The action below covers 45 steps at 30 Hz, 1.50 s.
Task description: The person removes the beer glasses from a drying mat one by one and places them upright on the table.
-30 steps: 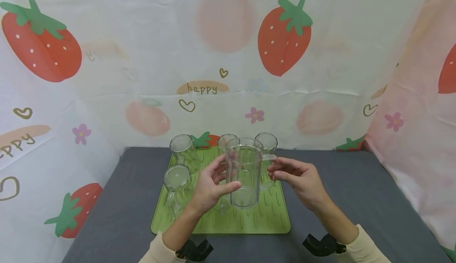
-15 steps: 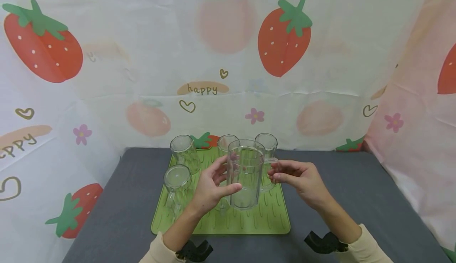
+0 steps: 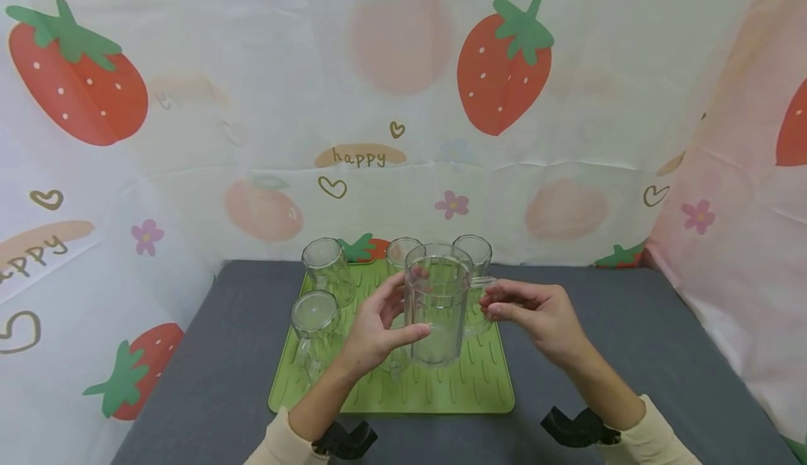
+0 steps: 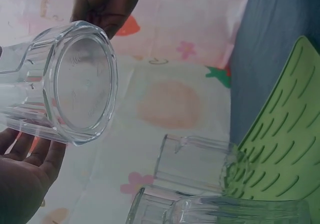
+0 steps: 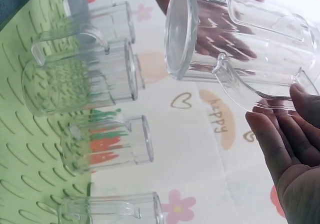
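Head looks down; close wrist views share mug [image 3: 446,304].

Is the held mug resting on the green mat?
No, the left wrist view shows the mug held clear of the green mat.

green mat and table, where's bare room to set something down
Bare: the grey table left of the green mat and right of it, past the right hand; also the mat's front right corner. Crowded: the mat's left and back, with clear mugs. The left hand hides some.
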Motion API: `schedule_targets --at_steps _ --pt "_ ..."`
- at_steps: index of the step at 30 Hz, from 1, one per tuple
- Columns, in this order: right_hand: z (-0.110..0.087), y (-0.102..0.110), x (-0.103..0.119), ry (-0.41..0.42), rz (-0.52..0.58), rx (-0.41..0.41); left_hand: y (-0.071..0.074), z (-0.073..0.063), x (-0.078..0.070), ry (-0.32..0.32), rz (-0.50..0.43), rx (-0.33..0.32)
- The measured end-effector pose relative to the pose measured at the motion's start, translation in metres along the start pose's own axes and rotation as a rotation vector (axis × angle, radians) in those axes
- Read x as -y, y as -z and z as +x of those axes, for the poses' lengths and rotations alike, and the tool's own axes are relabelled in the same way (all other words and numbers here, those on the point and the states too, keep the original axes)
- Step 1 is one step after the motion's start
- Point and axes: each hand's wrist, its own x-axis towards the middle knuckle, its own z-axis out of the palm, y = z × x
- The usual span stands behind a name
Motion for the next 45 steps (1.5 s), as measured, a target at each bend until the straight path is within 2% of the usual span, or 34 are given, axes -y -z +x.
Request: schedule_targets --at_steps 10,14,19,25,32,40,45 --pt "0.003 0.009 0.01 0.032 -0.123 -0.071 -0.003 0.015 -0.006 -0.032 0.048 0.044" --pt "0.005 0.013 0.011 0.027 -0.119 -0.114 0.0 0.016 -0.007 -0.053 0.048 0.034" --pt "0.005 0.019 0.012 0.034 -0.172 -0.206 0.007 0.013 -0.009 -0.068 0.057 0.017" --pt "0.005 0.026 0.011 0.055 -0.16 -0.296 0.02 0.004 -0.016 -0.076 0.151 -0.017" --pt "0.008 0.034 0.01 0.052 -0.137 -0.415 0.043 -0.012 -0.027 -0.074 0.255 -0.075" --pt "0.008 0.043 0.005 0.037 -0.121 -0.513 0.07 -0.033 -0.025 -0.135 0.372 -0.123" --pt "0.009 0.047 0.0 0.029 -0.124 -0.581 0.083 -0.046 -0.023 -0.118 0.422 -0.174"
